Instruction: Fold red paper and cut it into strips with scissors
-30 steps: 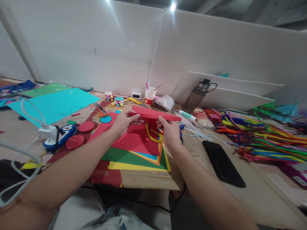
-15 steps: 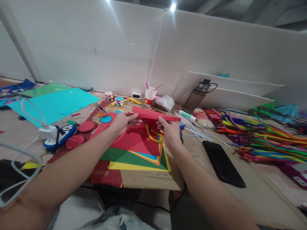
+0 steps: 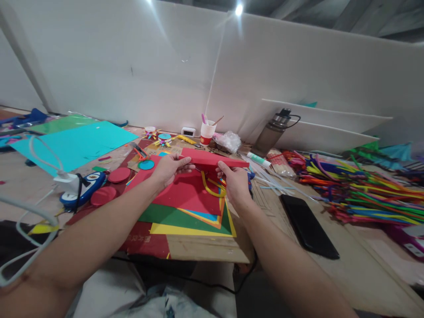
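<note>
Two bare hands hold a red foam sheet (image 3: 212, 159) lifted just above a cluttered craft table (image 3: 357, 265). The left hand (image 3: 168, 170) pinches the sheet's near left edge, and the right hand (image 3: 235, 183) grips its near right edge, thumb on top. Under the sheet, a curled yellow strip (image 3: 210, 187) lies on a stack of red, green and yellow foam sheets (image 3: 185, 212). Red foam circles (image 3: 111, 185) lie to the left, beside a blue hot glue gun (image 3: 82, 187). A black phone (image 3: 308, 227) lies to the right, near a heap of coloured pipe cleaners (image 3: 357, 187). A paper cup (image 3: 207, 132) and a steel bottle (image 3: 273, 130) stand by the white wall.
</note>
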A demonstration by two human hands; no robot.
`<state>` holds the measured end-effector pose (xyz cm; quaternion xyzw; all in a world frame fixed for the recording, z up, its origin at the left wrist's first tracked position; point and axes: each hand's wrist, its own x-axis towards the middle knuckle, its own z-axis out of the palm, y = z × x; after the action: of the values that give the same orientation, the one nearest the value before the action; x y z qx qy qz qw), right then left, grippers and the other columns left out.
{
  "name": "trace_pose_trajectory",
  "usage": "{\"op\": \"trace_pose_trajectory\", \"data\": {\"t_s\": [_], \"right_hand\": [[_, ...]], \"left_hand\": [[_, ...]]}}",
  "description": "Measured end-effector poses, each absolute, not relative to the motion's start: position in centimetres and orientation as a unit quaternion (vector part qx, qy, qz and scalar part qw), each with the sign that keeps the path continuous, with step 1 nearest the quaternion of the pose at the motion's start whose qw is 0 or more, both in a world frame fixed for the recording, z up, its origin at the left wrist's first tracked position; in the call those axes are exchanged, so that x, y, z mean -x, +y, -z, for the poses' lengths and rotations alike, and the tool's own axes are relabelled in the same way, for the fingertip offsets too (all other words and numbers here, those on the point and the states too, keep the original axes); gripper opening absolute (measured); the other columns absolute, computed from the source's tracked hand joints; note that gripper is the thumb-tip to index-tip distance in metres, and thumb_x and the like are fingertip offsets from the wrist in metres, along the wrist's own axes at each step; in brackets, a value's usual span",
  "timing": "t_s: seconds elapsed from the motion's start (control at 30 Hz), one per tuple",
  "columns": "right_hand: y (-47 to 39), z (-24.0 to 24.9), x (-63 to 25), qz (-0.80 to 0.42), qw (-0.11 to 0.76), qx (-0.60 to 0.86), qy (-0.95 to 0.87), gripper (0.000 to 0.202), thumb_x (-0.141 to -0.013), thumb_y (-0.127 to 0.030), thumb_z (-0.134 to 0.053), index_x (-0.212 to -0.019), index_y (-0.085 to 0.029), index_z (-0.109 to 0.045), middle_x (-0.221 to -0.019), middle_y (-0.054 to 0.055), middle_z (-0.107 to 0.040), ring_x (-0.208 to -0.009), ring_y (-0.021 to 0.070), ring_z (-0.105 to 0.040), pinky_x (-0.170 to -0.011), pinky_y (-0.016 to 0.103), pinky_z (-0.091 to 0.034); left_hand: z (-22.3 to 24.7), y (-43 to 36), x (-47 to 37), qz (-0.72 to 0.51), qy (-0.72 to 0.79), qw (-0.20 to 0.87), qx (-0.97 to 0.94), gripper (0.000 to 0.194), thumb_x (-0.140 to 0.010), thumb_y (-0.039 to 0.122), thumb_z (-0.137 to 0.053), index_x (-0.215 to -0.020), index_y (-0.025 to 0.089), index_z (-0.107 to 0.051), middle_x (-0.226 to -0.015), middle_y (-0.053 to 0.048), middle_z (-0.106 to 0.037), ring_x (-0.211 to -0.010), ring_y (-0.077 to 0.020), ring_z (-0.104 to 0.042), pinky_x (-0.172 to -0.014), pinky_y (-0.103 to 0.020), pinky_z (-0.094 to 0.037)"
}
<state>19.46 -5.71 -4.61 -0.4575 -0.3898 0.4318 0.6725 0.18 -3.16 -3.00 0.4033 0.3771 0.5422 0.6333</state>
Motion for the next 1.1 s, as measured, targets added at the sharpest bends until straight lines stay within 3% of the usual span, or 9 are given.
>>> {"op": "trace_pose_trajectory", "data": {"t_s": [0.5, 0.73, 0.9, 1.1], "right_hand": [[-5.9, 4.4, -19.2, -0.438, 0.679, 0.450, -0.380, 0.023, -0.060, -0.033, -0.080, -0.059, -0.014, -0.067, -0.055, 0.003, -0.066, -0.047, 0.0089, -0.052, -0.048, 0.023, -0.041], [-5.7, 4.6, -19.3, -0.438, 0.680, 0.451, -0.376, 0.024, -0.059, -0.034, -0.081, -0.060, -0.013, -0.068, -0.054, 0.002, -0.064, -0.046, 0.0086, -0.051, -0.048, 0.023, -0.042], [-5.7, 4.8, -19.3, -0.442, 0.683, 0.438, -0.382, 0.022, -0.060, -0.032, -0.080, -0.062, -0.013, -0.068, -0.055, 0.002, -0.065, -0.046, 0.0080, -0.051, -0.048, 0.023, -0.042], [-5.9, 4.5, -19.3, -0.441, 0.687, 0.430, -0.386, 0.021, -0.060, -0.031, -0.079, -0.060, -0.013, -0.068, -0.053, 0.002, -0.064, -0.045, 0.0084, -0.051, -0.047, 0.023, -0.041]], "left_hand": [[2.9, -3.5, -0.3, -0.569, 0.379, 0.611, -0.399, 0.032, -0.070, 0.012, -0.076, -0.075, 0.017, -0.045, -0.063, -0.001, -0.067, -0.057, -0.0173, -0.070, -0.055, -0.025, -0.056], [2.9, -3.5, -0.1, -0.558, 0.379, 0.623, -0.396, 0.042, -0.076, 0.009, -0.070, -0.111, 0.018, -0.049, -0.068, 0.002, -0.067, -0.061, -0.0160, -0.070, -0.059, -0.025, -0.057], [2.5, -3.2, 0.0, -0.503, 0.431, 0.669, -0.337, 0.014, -0.079, 0.006, -0.067, -0.082, 0.013, -0.055, -0.065, -0.003, -0.067, -0.059, -0.0140, -0.069, -0.055, -0.020, -0.056], [2.0, -2.7, 0.6, -0.483, 0.431, 0.678, -0.347, 0.016, -0.088, 0.011, -0.059, -0.074, 0.014, -0.051, -0.064, -0.007, -0.069, -0.059, -0.0140, -0.070, -0.055, -0.020, -0.057]]}}
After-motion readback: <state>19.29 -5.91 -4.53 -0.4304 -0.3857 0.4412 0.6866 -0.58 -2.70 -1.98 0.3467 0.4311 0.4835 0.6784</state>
